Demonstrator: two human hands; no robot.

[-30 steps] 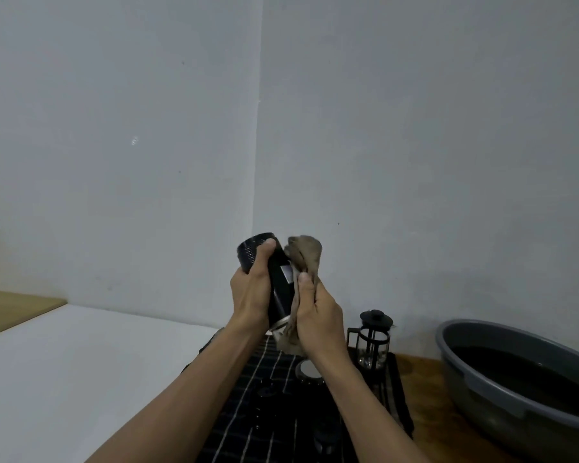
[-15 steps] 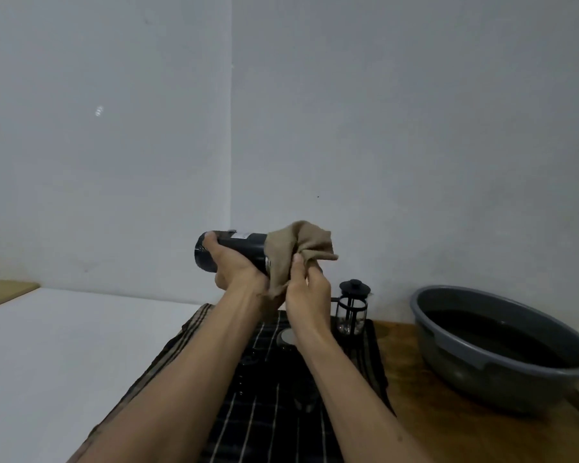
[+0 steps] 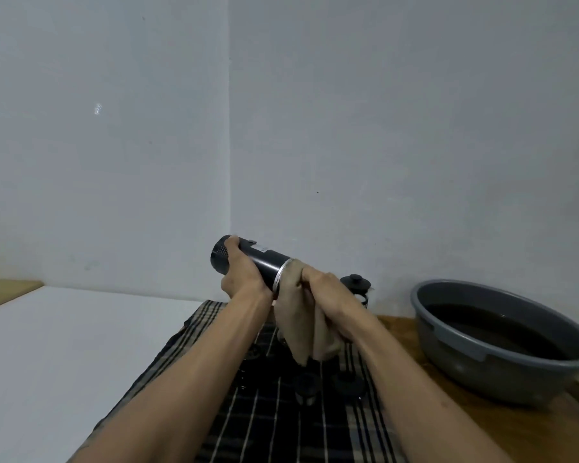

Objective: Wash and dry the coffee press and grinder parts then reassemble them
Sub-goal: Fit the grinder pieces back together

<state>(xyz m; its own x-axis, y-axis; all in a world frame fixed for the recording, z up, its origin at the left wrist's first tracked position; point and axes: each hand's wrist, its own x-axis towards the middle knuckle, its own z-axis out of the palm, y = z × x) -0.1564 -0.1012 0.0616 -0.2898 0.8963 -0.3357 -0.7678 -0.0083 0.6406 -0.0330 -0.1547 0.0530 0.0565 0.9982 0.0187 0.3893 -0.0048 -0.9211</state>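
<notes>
My left hand [image 3: 240,275] grips a black cylindrical grinder body [image 3: 264,263], held nearly level above the mat with a silver ring at its right end. My right hand [image 3: 328,292] presses a beige cloth [image 3: 298,325] around that right end; the cloth hangs down below my fist. Behind my right hand stands the coffee press [image 3: 356,286], only its black lid and part of its frame showing. Small dark round parts [image 3: 306,387] lie on the mat under my arms.
A dark checked mat [image 3: 281,426] covers the wooden counter [image 3: 549,416]. A grey basin [image 3: 502,339] of dark water sits at the right. A white surface [image 3: 64,345] lies to the left, and grey walls meet in a corner behind.
The grinder body went from upright to nearly level, its open end to the left. The cloth slid from the top of the body down to its right end and now hangs lower.
</notes>
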